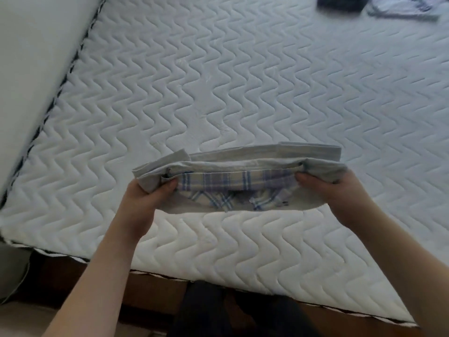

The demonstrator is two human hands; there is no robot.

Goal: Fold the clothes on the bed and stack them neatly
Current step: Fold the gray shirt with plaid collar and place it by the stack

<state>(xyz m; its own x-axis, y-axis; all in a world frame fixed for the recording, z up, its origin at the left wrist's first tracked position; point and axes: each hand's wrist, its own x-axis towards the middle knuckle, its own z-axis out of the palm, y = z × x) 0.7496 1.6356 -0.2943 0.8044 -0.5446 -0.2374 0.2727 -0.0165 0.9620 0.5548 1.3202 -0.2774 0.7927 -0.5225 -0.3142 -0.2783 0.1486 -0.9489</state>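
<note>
Both hands, left and right, grip a folded pale-blue plaid-lined garment (ends pinched) above the white zigzag-quilted bed mattress.

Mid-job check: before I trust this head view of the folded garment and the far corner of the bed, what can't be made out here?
- Folded garment: its type is unclear; folds hide the shape.
- Fingers of the left hand and right hand: under the cloth, only the thumbs show.
- Dark item at the far end of the mattress: cut off by the top edge, blurred.
- Light clothing beside it: blurred, folded state unclear.
</note>
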